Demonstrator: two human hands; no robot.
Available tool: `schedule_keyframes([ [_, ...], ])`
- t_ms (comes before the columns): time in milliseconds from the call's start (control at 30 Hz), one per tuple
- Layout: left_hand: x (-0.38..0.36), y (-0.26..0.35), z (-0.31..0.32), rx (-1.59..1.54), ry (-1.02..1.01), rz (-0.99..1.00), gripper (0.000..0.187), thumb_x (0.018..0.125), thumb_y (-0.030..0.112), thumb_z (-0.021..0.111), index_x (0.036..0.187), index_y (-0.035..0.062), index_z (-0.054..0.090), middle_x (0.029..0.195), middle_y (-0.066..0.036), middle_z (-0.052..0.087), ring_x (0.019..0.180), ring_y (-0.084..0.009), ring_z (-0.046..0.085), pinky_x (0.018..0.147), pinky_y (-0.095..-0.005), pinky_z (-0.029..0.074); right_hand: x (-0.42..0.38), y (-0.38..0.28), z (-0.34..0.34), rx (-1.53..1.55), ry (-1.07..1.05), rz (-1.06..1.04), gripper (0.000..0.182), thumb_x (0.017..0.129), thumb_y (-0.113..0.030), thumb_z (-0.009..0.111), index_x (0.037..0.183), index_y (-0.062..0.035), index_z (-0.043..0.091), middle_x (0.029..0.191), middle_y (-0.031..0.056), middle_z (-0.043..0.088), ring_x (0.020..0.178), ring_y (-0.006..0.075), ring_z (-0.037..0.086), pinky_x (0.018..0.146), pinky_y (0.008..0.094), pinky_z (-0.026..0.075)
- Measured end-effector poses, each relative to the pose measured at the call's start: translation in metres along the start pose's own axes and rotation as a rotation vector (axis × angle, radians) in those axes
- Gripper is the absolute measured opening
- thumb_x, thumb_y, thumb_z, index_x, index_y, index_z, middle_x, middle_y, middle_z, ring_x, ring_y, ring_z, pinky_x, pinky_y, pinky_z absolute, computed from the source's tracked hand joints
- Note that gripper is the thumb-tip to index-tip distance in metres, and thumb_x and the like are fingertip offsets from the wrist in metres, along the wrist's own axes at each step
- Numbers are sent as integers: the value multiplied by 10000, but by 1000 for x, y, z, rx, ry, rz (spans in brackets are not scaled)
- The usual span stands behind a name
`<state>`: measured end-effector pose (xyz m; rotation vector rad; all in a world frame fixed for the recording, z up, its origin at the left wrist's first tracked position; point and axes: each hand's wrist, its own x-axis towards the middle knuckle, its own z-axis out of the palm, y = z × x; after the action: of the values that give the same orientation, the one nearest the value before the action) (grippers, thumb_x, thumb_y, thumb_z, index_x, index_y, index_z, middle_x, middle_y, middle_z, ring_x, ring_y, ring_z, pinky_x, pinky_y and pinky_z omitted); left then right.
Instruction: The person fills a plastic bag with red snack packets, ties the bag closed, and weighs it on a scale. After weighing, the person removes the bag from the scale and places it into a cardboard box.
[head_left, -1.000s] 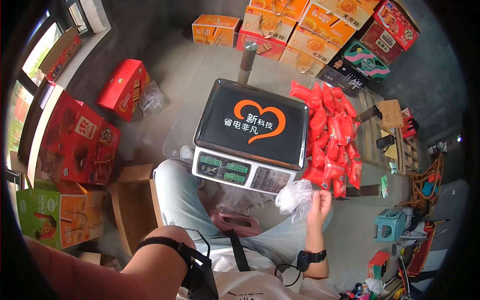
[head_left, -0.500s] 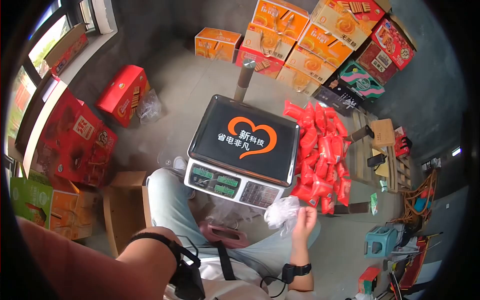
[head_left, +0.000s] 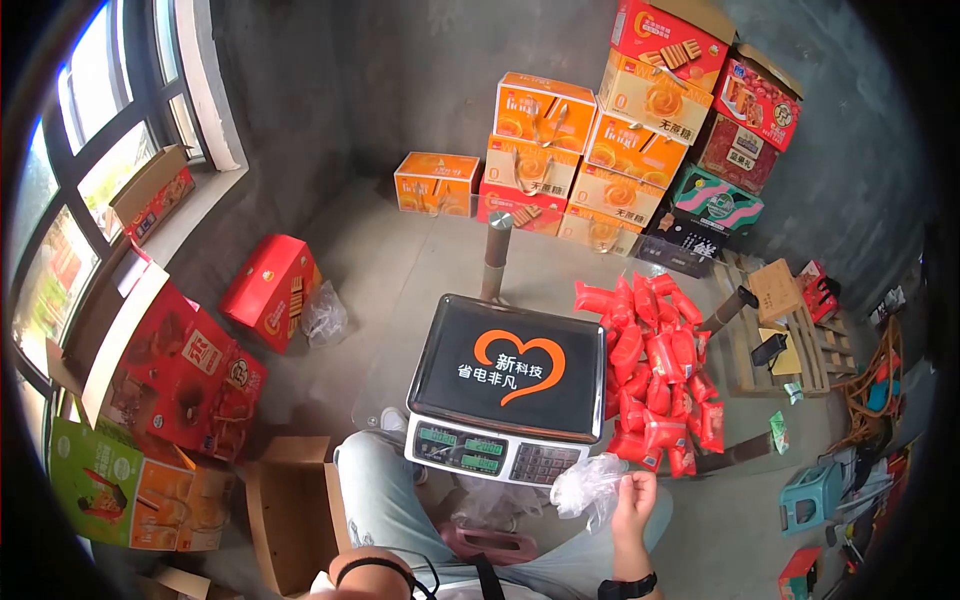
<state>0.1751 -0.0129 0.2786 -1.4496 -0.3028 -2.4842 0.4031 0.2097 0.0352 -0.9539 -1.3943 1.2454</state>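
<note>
1. Pinching the edge of a crumpled clear plastic bag [head_left: 588, 488] between thumb and fingertips, the person's right hand [head_left: 633, 500] was raised above the right knee.
2. The bag hung at the near right corner of a scale [head_left: 505, 375]; whether the two touched could not be told.
3. The left forearm [head_left: 372, 572] showed at the lower edge; the left hand was out of sight, so its pose could not be told.
4. The scale sat on a glass table [head_left: 425, 300], its black top printed with an orange heart, its green-lit displays [head_left: 460, 448] and keypad [head_left: 549, 464] on the near side.
5. Red packets [head_left: 657, 358] lay heaped just beside the scale, on its right.
6. Beyond the table, orange cartons [head_left: 540, 115] stood stacked near the wall.
</note>
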Motion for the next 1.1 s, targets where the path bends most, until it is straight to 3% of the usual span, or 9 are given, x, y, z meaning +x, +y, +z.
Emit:
schedule_keyframes([
  [67,-38,-11,-35,12,-99,-163,204,930,255,576,1051,121,672,1074,-16,667,932,-141,637,679,-266,493,0,-6,2,13,-2,2,112,933,-67,576,983,-37,481,881,29,570,764,68,524,712,217,448],
  [133,-82,-42,-54,186,-101,-638,186,946,212,549,992,41,605,972,-165,639,807,-277,630,783,-419,509,-4,-15,10,31,-2,10,129,923,-73,590,983,-35,483,884,33,573,763,74,522,715,223,446],
  [167,-108,-53,-51,607,-138,-853,193,963,177,512,1001,9,602,973,-146,634,878,-247,627,827,-382,496,-7,-25,16,72,-49,-68,168,902,-94,619,983,-32,486,890,42,578,760,98,530,727,250,453],
  [233,-133,-86,-47,650,-313,-1304,302,966,184,527,1197,-12,539,1056,-155,632,938,-251,634,829,-342,495,-11,-42,25,104,-91,-131,207,881,-114,648,983,-29,489,897,51,584,757,121,537,739,276,460],
  [433,-192,-104,-63,-296,-155,-1971,433,1006,288,503,1341,19,451,1235,-75,552,1138,-145,511,980,-305,416,-20,-61,40,214,-631,-275,302,753,-116,775,962,-50,567,807,89,640,739,197,594,754,345,491],
  [700,-170,-104,-96,163,-107,-1639,343,855,52,701,1160,41,545,1039,-28,603,962,-101,566,839,-258,478,-5,-50,40,-287,-441,-451,222,734,75,701,886,-47,594,819,91,609,645,157,577,585,269,481],
  [1000,-163,-99,-135,61,-761,-1780,259,892,118,687,1103,22,572,960,-14,588,892,-69,500,776,-232,434,12,-34,24,-141,-117,-409,258,848,126,582,1022,-30,473,1000,93,488,869,145,524,787,254,457],
  [1067,-168,-99,-132,20,-761,-1807,240,900,103,670,1100,28,560,975,-24,585,912,-82,503,803,-249,436,10,-33,29,-39,-29,-216,274,888,55,577,1113,-35,448,1064,93,493,900,156,540,814,258,463],
  [1100,-172,-97,-124,-26,-492,-1807,247,894,88,671,1103,30,552,995,-29,585,921,-91,510,817,-260,439,8,-36,34,18,-114,-97,375,913,-68,601,1230,-40,402,1175,107,492,990,173,548,882,294,460],
])
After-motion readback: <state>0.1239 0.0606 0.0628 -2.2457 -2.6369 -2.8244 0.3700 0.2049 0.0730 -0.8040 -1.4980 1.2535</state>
